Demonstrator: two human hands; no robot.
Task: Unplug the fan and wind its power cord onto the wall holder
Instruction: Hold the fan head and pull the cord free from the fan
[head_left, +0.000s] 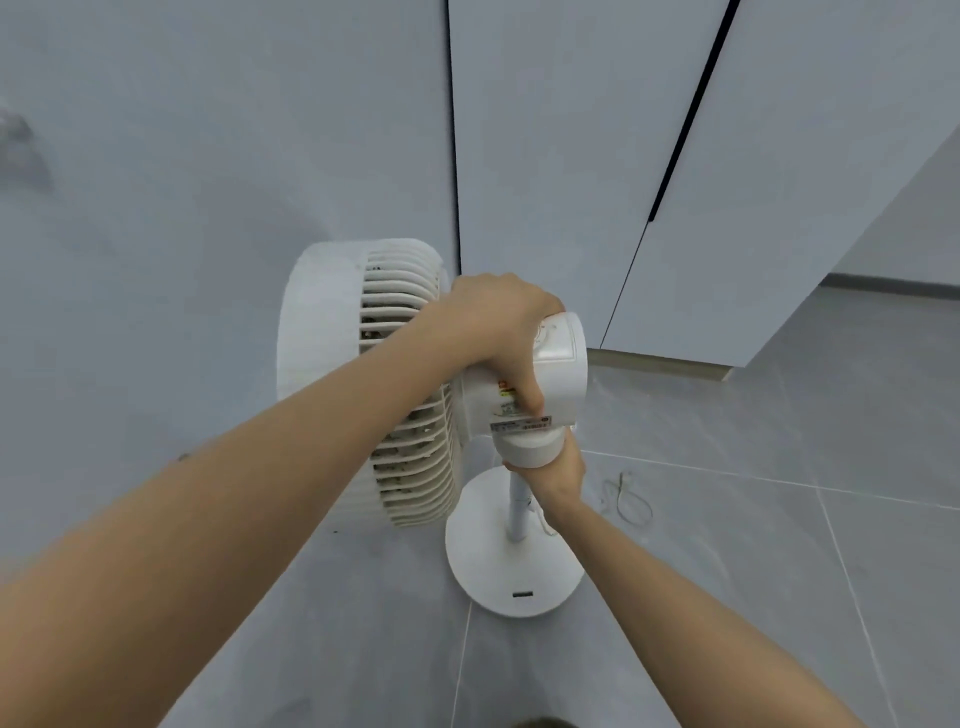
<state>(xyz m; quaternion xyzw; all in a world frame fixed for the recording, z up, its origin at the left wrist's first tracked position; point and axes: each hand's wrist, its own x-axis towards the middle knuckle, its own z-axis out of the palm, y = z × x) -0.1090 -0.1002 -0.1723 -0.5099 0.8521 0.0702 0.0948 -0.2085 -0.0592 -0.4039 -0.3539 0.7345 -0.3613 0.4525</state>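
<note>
White plastic pedestal fan (363, 374) stands upright, left hand (498, 322) gripping its motor housing (563, 364), right hand (558, 475) gripping the neck (530, 449) beneath; its thin pale cord (631, 501) loops on the grey floor (779, 571) below, nearest the right hand.

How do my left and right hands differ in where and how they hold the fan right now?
The left hand sits higher, draped over the motor housing; the right hand is lower, gripping the neck collar from below. The left hand shows fully; the right hand is partly hidden behind that collar. Both hold the fan; neither touches the power cord on the floor.
</note>
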